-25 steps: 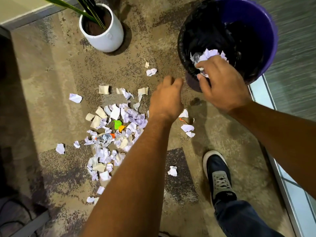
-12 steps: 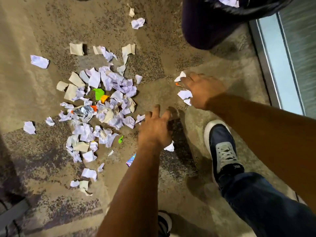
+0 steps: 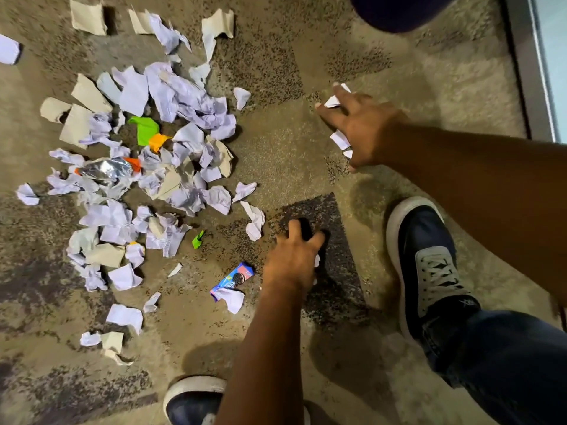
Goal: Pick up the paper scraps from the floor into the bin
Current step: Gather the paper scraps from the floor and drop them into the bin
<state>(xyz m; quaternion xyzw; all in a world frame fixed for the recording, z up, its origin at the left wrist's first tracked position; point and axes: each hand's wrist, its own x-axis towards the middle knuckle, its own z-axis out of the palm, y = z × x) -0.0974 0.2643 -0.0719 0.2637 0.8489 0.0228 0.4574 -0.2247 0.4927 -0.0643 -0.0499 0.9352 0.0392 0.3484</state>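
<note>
Many crumpled white and tan paper scraps (image 3: 171, 96) lie in a loose heap on the mottled floor at the left. My right hand (image 3: 365, 130) presses down on a small cluster of white scraps (image 3: 340, 138), its fingers curled around them; one scrap (image 3: 337, 99) pokes out by the fingertips. My left hand (image 3: 294, 256) is down on a dark floor patch, closed over a white scrap (image 3: 316, 261) that is mostly hidden under it. Only the dark purple bottom of the bin (image 3: 399, 10) shows at the top edge.
A blue biscuit wrapper (image 3: 234, 277), a foil wrapper (image 3: 106, 168) and green and orange bits (image 3: 144, 128) lie among the paper. My dark shoes stand at the right (image 3: 426, 259) and at the bottom edge (image 3: 193, 400). A metal door track (image 3: 527, 72) runs along the right.
My right hand left the bin and came down on the scraps near it. My left hand dropped to the floor onto a lone scrap. The view tilted down, so the bin slid almost out of frame.
</note>
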